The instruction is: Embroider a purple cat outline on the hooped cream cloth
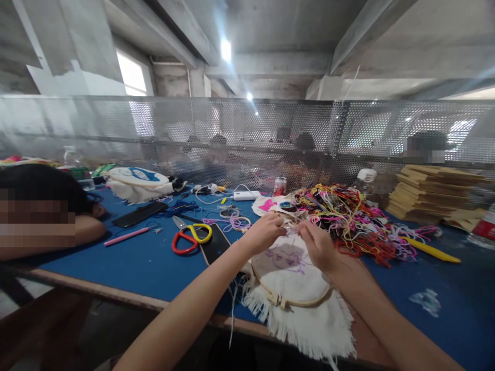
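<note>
A wooden embroidery hoop [309, 303] holds white cloth [325, 330] with frayed edges, lying at the table's front edge. Purple lines [286, 259] mark the cloth inside the hoop. Over the far part of the hoop, my left hand [266, 234] and my right hand [317, 246] are close together, both with fingers closed in a pinch. Whatever lies between the fingertips is too small to make out; it may be fine thread. Just beyond them is a piece of cloth with pink and dark stitching [273, 205].
A big heap of coloured yarn [348, 221] lies right of centre, beside a yellow tool [431, 250]. Left are scissors [185, 242], a phone [216, 243], and a pink pen-like tool [126, 236]. A person's head [42, 185] rests at far left. Brown envelopes [429, 193] are stacked back right.
</note>
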Demonstrator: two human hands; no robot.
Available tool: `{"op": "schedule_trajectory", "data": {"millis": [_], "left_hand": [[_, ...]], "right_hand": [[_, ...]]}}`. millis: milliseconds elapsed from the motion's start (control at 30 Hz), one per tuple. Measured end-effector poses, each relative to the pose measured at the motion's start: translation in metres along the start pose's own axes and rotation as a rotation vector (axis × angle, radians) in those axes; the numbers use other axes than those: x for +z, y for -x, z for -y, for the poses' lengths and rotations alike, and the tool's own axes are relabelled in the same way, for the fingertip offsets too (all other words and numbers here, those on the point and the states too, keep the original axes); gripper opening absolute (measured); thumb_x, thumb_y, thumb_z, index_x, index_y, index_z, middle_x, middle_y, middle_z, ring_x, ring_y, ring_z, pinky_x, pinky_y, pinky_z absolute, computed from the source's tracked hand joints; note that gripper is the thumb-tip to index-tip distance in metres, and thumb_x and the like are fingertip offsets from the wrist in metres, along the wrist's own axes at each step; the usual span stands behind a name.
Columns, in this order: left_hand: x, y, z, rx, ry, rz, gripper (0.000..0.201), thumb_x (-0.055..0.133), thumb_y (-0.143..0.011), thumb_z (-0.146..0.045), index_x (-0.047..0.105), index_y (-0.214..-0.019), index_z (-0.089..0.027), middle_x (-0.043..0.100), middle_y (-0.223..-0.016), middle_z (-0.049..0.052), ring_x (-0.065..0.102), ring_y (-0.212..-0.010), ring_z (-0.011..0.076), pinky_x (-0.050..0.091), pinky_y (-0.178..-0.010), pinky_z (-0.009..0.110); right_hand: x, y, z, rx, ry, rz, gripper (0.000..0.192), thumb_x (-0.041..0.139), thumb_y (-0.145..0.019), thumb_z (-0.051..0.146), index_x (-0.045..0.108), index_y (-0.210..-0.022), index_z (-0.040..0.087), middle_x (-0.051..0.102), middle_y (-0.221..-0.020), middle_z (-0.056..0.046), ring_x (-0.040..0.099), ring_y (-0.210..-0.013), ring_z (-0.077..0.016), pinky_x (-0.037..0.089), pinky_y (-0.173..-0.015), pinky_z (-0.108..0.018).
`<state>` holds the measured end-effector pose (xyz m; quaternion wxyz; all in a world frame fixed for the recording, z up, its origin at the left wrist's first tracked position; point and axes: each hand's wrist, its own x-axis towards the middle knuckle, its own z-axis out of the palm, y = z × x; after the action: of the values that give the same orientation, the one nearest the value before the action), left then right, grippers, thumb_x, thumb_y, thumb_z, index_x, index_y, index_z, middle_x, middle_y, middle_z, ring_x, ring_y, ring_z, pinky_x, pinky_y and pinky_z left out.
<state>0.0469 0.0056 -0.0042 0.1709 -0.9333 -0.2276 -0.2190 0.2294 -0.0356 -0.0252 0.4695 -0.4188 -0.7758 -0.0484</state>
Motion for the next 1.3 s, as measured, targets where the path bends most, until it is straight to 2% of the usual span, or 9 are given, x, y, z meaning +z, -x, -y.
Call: {"op": "schedule_trajectory", "data": {"millis": [100, 167, 367, 467, 567, 667, 767, 1100, 1300], "left_hand": [[-0.003, -0.001, -0.004, 0.036, 0.039, -0.067, 0.026, 0.041, -0.089, -0.018, 0.066, -0.087, -0.018, 0.055, -0.075, 0.003, 0.047, -0.079, 0.0156, 0.038, -0.074, 0.028], [-0.004, -0.001, -0.006, -0.001, 0.070, -0.143, 0.027, 0.039, -0.090, -0.021, 0.066, -0.092, -0.019, 0.056, -0.075, 0.004, 0.048, -0.078, 0.0147, 0.039, -0.073, 0.026], [-0.001, 0.002, 0.001, -0.228, 0.004, -0.227, 0.026, 0.040, -0.090, -0.019, 0.065, -0.084, -0.016, 0.055, -0.072, 0.003, 0.047, -0.074, 0.0142, 0.039, -0.071, 0.027], [0.001, 0.002, 0.007, -0.190, -0.042, -0.094, 0.024, 0.043, -0.088, -0.016, 0.065, -0.079, -0.017, 0.056, -0.071, 0.003, 0.047, -0.074, 0.0150, 0.039, -0.071, 0.028], [0.001, 0.001, 0.005, -0.025, -0.014, -0.012, 0.022, 0.044, -0.088, -0.016, 0.066, -0.084, -0.019, 0.058, -0.073, 0.002, 0.048, -0.077, 0.0152, 0.038, -0.072, 0.028], [-0.001, -0.001, -0.007, 0.095, -0.057, -0.034, 0.022, 0.042, -0.089, -0.017, 0.064, -0.089, -0.018, 0.061, -0.079, 0.004, 0.049, -0.080, 0.0153, 0.038, -0.074, 0.028], [-0.003, -0.001, -0.018, 0.132, -0.128, -0.121, 0.024, 0.037, -0.091, -0.018, 0.061, -0.095, -0.016, 0.061, -0.084, 0.005, 0.049, -0.082, 0.0150, 0.038, -0.075, 0.028], [-0.004, 0.006, -0.005, -0.194, -0.267, -0.353, 0.021, 0.040, -0.090, -0.020, 0.060, -0.098, -0.019, 0.058, -0.072, 0.002, 0.049, -0.076, 0.0149, 0.038, -0.068, 0.027], [-0.002, 0.005, -0.005, -0.322, -0.242, -0.345, 0.021, 0.043, -0.089, -0.024, 0.063, -0.090, -0.021, 0.059, -0.070, 0.002, 0.048, -0.072, 0.0153, 0.037, -0.064, 0.027]], "right_hand": [[-0.005, -0.002, -0.014, 0.174, 0.091, -0.056, 0.034, 0.027, -0.092, 0.035, 0.049, -0.071, 0.020, 0.050, -0.055, 0.001, 0.048, -0.051, -0.0146, 0.030, -0.052, -0.024], [-0.005, -0.003, -0.022, 0.211, 0.194, 0.020, 0.035, 0.027, -0.092, 0.036, 0.050, -0.071, 0.020, 0.050, -0.054, 0.000, 0.048, -0.050, -0.0153, 0.026, -0.050, -0.025], [0.003, 0.000, -0.013, -0.047, 0.119, 0.402, 0.033, 0.033, -0.089, 0.030, 0.049, -0.062, 0.020, 0.055, -0.059, -0.002, 0.046, -0.053, -0.0136, 0.028, -0.052, -0.024], [0.001, 0.001, -0.002, -0.114, -0.008, 0.325, 0.034, 0.033, -0.089, 0.030, 0.046, -0.059, 0.020, 0.054, -0.058, -0.002, 0.046, -0.055, -0.0140, 0.032, -0.055, -0.025], [-0.004, 0.000, -0.004, -0.013, -0.069, 0.123, 0.032, 0.030, -0.091, 0.032, 0.050, -0.070, 0.020, 0.056, -0.065, -0.004, 0.051, -0.062, -0.0159, 0.036, -0.061, -0.025], [-0.003, -0.001, -0.016, 0.171, -0.005, 0.013, 0.031, 0.028, -0.092, 0.034, 0.049, -0.075, 0.020, 0.054, -0.063, -0.002, 0.050, -0.059, -0.0156, 0.033, -0.057, -0.025], [0.003, -0.001, -0.024, 0.218, 0.090, 0.073, 0.033, 0.028, -0.092, 0.036, 0.049, -0.073, 0.020, 0.054, -0.063, -0.001, 0.049, -0.058, -0.0160, 0.031, -0.055, -0.025], [0.022, 0.009, -0.004, 0.056, -0.103, 0.332, 0.028, 0.031, -0.091, 0.026, 0.047, -0.070, 0.018, 0.054, -0.065, -0.001, 0.046, -0.060, -0.0135, 0.033, -0.057, -0.025], [0.025, 0.011, -0.001, -0.006, -0.069, 0.394, 0.026, 0.034, -0.089, 0.026, 0.050, -0.070, 0.020, 0.054, -0.066, -0.001, 0.045, -0.059, -0.0137, 0.033, -0.057, -0.026]]}}
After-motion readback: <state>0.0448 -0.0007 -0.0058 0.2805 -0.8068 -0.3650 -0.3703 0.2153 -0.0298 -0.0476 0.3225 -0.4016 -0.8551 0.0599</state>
